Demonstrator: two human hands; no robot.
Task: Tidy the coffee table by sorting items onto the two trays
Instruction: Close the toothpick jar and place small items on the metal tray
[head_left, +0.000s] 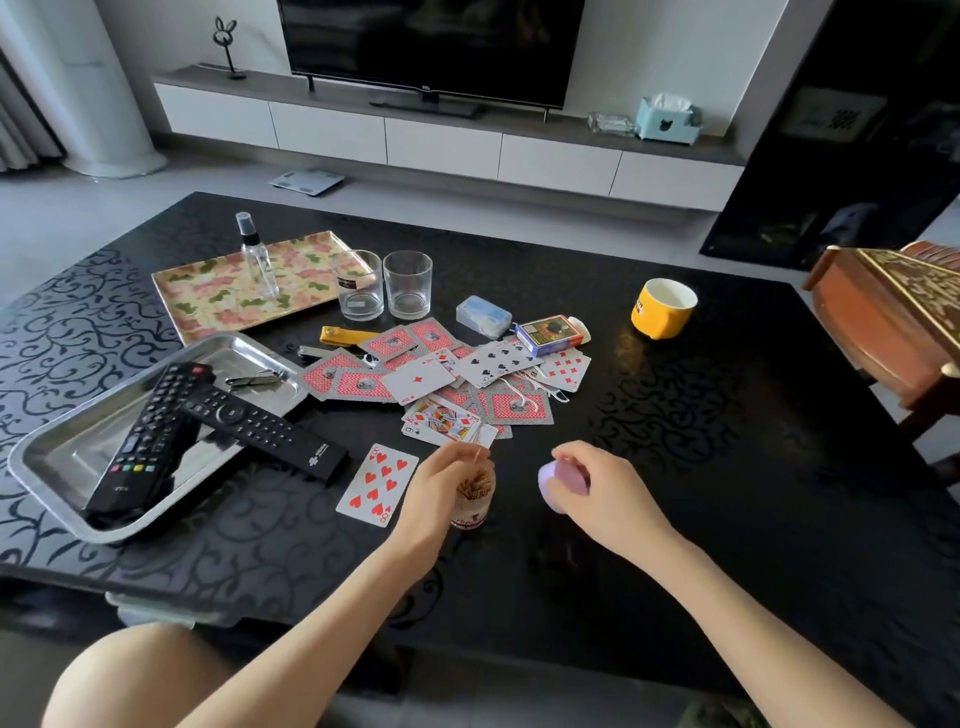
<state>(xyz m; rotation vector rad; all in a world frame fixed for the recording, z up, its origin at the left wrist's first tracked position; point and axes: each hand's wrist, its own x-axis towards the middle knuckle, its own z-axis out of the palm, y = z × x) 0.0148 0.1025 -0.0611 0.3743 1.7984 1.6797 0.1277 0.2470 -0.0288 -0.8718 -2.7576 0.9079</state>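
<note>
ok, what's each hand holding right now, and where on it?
Left hand pinches a toothpick above the open toothpick jar; the exact spot is too small to tell. Right hand holds a lilac lid, fingers curled over its top edge.

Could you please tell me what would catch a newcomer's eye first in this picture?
The mess of playing cards spread across the middle of the dark coffee table strikes first. Just nearer the person, the left hand pinches a toothpick over an open toothpick jar, while the right hand holds a purple lid.
</note>
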